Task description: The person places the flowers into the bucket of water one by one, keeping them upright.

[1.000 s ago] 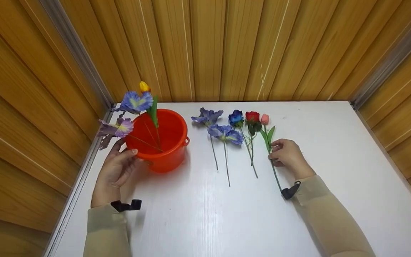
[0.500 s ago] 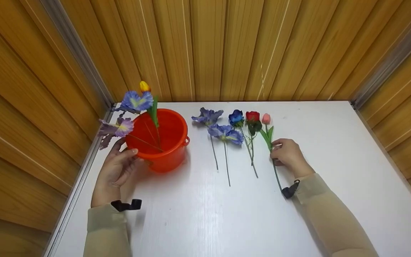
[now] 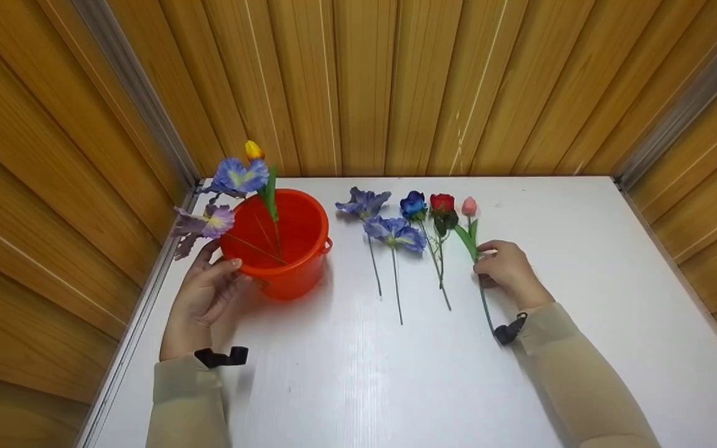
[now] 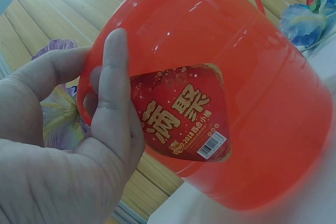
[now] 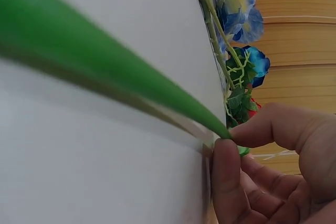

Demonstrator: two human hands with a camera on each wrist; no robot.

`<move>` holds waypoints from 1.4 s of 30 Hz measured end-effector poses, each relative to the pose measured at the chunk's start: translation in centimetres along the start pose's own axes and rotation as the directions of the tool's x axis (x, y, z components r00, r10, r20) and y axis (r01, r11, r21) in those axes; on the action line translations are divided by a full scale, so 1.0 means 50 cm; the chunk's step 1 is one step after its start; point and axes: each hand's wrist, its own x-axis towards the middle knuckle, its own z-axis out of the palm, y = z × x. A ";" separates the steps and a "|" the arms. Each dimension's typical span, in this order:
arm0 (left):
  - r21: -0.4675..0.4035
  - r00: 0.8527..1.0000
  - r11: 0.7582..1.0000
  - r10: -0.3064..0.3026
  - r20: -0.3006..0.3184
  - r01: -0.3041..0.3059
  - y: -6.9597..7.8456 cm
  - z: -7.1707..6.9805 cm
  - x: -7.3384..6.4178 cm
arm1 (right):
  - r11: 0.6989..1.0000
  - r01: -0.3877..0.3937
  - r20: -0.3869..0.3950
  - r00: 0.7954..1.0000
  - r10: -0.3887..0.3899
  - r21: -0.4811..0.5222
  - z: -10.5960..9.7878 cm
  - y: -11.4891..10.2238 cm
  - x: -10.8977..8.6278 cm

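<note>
My left hand grips the near left rim of an orange bucket, fingers and thumb either side of the plastic. A label shows on its wall in the left wrist view. Inside stand a yellow tulip, a blue iris and a pale purple iris, all leaning left. On the right, my right hand pinches the green stem of a pink tulip between thumb and index finger. The stem's lower end reaches the black wrist camera.
Between bucket and right hand lie two blue-purple irises, a blue rose and a red rose, stems pointing towards me. They rest on a white table. Wood-patterned walls rise behind and at both sides.
The pink tulip has shifted slightly right, away from the red rose, with my right hand pinching its stem. My left hand and the bucket have stayed in place.
</note>
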 end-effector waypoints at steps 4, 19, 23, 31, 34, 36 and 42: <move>0.002 1.000 1.000 -0.002 -0.004 0.002 -0.001 0.001 0.000 | 1.000 -0.011 0.018 1.000 0.011 0.017 -0.009 0.005 -0.002; 0.016 1.000 1.000 0.011 0.000 -0.011 -0.003 0.001 0.000 | 0.996 0.002 -0.072 0.997 0.005 0.093 -0.047 0.003 -0.020; 0.018 1.000 1.000 0.008 0.001 -0.008 -0.003 0.002 0.000 | 0.992 0.034 -0.109 0.994 -0.021 0.123 -0.060 -0.007 -0.030; 0.004 1.000 1.000 0.007 -0.004 -0.007 -0.001 0.002 0.000 | 0.984 0.125 -0.174 0.979 -0.103 0.124 -0.082 -0.034 -0.047; 0.003 1.000 1.000 0.004 -0.006 -0.004 0.000 0.001 0.001 | 0.980 0.149 -0.194 0.973 -0.122 0.130 -0.086 -0.046 -0.053; 0.007 1.000 1.000 0.000 -0.008 0.000 0.000 0.002 0.001 | 0.978 0.157 -0.207 0.970 -0.127 0.135 -0.089 -0.055 -0.057; 0.013 1.000 1.000 -0.011 -0.020 0.011 0.001 0.003 0.001 | 0.975 0.196 -0.242 0.956 -0.166 0.104 -0.099 -0.086 -0.076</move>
